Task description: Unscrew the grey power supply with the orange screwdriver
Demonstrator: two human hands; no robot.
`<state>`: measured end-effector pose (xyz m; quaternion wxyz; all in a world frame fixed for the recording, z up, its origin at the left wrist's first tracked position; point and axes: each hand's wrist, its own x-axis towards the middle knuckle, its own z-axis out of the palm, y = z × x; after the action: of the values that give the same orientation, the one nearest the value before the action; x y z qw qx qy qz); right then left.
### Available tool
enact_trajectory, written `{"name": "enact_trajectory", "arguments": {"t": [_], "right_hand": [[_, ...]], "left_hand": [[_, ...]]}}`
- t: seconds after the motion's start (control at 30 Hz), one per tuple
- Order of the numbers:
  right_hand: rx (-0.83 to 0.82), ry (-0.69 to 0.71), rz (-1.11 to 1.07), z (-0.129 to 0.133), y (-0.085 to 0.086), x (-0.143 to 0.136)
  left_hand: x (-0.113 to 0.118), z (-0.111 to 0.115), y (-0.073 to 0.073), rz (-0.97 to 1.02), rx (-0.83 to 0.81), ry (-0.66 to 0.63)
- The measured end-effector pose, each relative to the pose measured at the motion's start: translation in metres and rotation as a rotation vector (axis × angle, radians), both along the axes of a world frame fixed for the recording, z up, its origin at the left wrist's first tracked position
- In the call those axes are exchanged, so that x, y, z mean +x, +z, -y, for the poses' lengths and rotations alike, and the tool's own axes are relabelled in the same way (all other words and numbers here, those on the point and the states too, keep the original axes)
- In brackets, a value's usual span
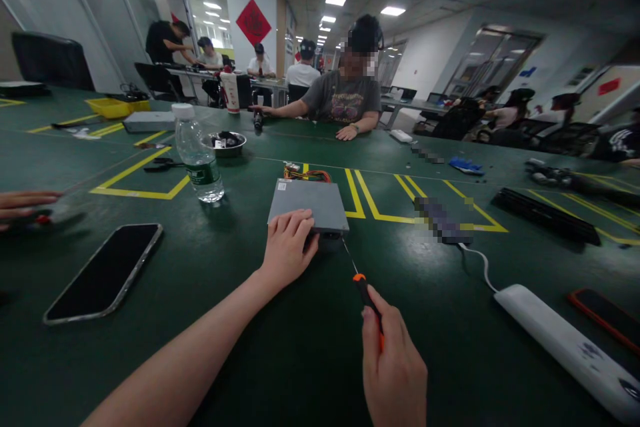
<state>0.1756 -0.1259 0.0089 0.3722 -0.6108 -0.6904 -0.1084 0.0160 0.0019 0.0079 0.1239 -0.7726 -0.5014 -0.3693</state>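
Observation:
A grey metal computer power supply (310, 199) lies flat on the green table, with a bundle of coloured cables (310, 175) coming out of its far side. My left hand (289, 243) grips its near left part, fingers across the top and thumb down by the near side. In my right hand (395, 353) is a screwdriver (361, 283) with a black and orange handle. Its thin shaft points up and away to the near right corner of the power supply. Whether the tip sits on a screw I cannot tell.
Left of the power supply stand a water bottle (200, 160) and a metal bowl (227, 143); a phone (105, 273) lies nearer. A white power strip (560, 347) lies at right. Another person's hand (25, 203) shows at the left edge; a person (345, 90) sits opposite.

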Motion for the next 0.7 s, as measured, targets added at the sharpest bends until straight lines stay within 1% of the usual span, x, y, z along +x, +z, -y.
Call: {"name": "enact_trajectory", "arguments": {"t": [0.2, 0.33, 0.43, 0.57, 0.7], "right_hand": [[-0.075, -0.067, -0.031, -0.003, -0.004, -0.007], [-0.091, -0.052, -0.094, 0.000, -0.010, -0.007], [-0.158, -0.024, -0.166, 0.003, -0.014, -0.001], [-0.245, -0.009, -0.238, 0.003, -0.014, 0.005], [-0.154, -0.004, -0.213, 0.001, -0.014, 0.000]], "left_hand": [[0.000, 0.000, 0.000, -0.003, 0.010, 0.003], [-0.001, 0.000, 0.000, -0.006, 0.006, -0.001], [-0.001, 0.001, 0.001, -0.014, -0.003, -0.002], [-0.001, 0.000, 0.001, -0.015, 0.004, -0.002], [-0.001, 0.000, 0.001, -0.007, 0.020, -0.005]]}}
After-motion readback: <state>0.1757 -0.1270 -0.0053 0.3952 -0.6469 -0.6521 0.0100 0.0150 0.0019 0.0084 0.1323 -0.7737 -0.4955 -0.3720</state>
